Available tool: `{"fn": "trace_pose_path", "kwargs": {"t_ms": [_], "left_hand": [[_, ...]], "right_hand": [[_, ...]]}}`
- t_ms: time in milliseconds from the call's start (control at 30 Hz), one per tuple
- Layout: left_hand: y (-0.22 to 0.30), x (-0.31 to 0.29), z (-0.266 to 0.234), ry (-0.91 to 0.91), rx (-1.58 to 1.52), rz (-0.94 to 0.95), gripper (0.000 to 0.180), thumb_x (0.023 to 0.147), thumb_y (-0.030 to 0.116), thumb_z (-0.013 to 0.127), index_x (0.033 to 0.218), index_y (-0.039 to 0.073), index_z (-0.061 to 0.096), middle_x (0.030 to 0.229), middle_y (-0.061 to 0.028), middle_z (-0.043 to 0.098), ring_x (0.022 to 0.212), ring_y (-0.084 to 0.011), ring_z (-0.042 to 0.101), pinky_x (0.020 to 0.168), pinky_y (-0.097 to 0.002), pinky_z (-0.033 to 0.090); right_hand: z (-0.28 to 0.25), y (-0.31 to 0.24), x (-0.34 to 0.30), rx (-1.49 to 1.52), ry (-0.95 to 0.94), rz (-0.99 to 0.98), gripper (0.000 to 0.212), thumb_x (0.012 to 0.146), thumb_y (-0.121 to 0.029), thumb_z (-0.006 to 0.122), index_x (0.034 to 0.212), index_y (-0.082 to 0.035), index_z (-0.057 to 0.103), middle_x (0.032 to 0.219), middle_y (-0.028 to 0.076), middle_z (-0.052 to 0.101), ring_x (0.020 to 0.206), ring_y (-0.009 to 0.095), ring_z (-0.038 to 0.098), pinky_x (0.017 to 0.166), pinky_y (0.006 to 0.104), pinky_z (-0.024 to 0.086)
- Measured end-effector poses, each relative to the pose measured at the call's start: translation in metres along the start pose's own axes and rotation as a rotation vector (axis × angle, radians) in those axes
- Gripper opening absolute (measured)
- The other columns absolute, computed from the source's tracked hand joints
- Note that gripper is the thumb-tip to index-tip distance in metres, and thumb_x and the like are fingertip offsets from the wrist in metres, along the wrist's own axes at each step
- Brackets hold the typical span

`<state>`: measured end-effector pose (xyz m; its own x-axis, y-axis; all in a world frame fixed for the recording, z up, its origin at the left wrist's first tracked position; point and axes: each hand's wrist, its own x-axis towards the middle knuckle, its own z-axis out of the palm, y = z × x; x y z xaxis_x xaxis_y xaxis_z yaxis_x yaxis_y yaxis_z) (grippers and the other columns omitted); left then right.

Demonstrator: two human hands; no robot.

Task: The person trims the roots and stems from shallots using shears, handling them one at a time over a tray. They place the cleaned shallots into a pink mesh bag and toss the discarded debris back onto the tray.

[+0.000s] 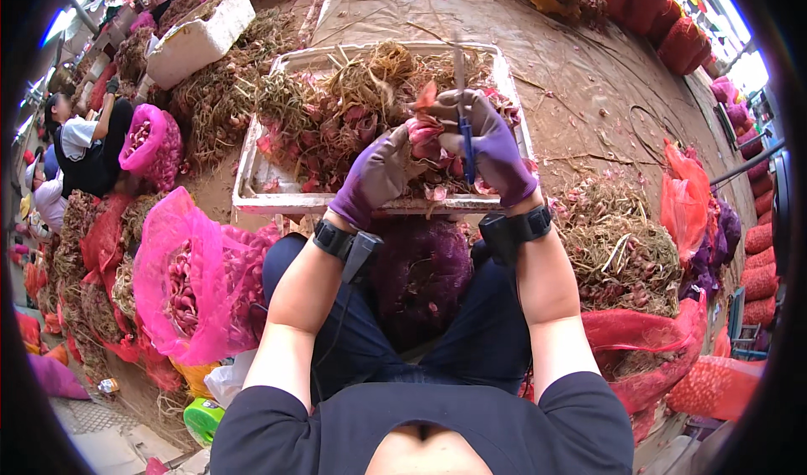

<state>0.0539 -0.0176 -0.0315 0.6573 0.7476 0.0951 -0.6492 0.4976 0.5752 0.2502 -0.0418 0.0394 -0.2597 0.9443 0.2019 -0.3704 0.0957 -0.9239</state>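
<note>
Over a white foam tray (250,168) in front of me, both hands work close together in purple and grey gloves. My left hand (377,176) pinches a reddish shallot (423,137) with loose papery skin. Beside it, my right hand (494,143) is closed around a knife (467,150) with a blue handle, its thin blade pointing up and away from me. The right fingertips also come near the shallot; whether they touch it I cannot tell. Under the hands, the tray holds a heap of shallots with dry stalks and roots (361,97).
A pink mesh bag of shallots (189,298) stands to my left; a purple mesh bag (420,273) sits between my knees. Dried stalks (622,248) and a red mesh bag (647,336) lie at my right. A person (84,139) sits far left, near a white foam box (202,38).
</note>
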Motion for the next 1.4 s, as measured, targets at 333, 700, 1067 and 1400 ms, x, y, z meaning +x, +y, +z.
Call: {"fn": "trace_pose_path", "kwargs": {"t_ms": [333,700,1067,1400], "left_hand": [[-0.001,0.003,0.038,0.102,0.518,0.105,0.04,0.102,0.021,0.048,0.139,0.007,0.043,0.128,-0.0037,0.056,0.109,-0.0125,0.057,0.094,-0.0302,0.049],[-0.007,0.005,0.045,0.16,0.695,0.356,0.042,0.094,0.01,0.06,0.133,0.002,0.048,0.124,-0.005,0.058,0.113,-0.0126,0.055,0.097,-0.0273,0.045],[0.002,0.001,0.048,0.097,0.609,0.066,0.037,0.086,0.006,0.065,0.121,0.002,0.053,0.11,-0.0019,0.059,0.1,-0.0088,0.056,0.091,-0.025,0.046],[-0.01,0.009,0.026,0.206,0.853,0.134,0.029,0.086,0.009,0.067,0.113,0.004,0.056,0.101,0.0013,0.059,0.092,-0.0051,0.053,0.083,-0.0216,0.045]], "right_hand": [[-0.008,0.016,0.0,-0.192,0.188,0.001,0.042,0.078,0.003,0.066,0.119,0.001,0.055,0.09,-0.001,0.06,0.08,0.005,0.058,0.073,0.0196,0.049],[-0.002,0.005,0.001,-0.085,0.176,0.039,0.046,0.08,0.001,0.068,0.122,0.003,0.049,0.098,0.008,0.066,0.083,0.013,0.065,0.076,0.0253,0.053],[-0.009,-0.004,-0.001,-0.306,0.226,0.023,0.039,0.075,0.0,0.067,0.113,0.0,0.057,0.086,0.001,0.059,0.075,0.008,0.057,0.07,0.0219,0.049],[-0.017,0.011,-0.001,0.111,0.36,0.086,0.045,0.073,0.001,0.07,0.115,-0.002,0.055,0.084,0.007,0.066,0.07,0.014,0.062,0.063,0.0242,0.051]]}}
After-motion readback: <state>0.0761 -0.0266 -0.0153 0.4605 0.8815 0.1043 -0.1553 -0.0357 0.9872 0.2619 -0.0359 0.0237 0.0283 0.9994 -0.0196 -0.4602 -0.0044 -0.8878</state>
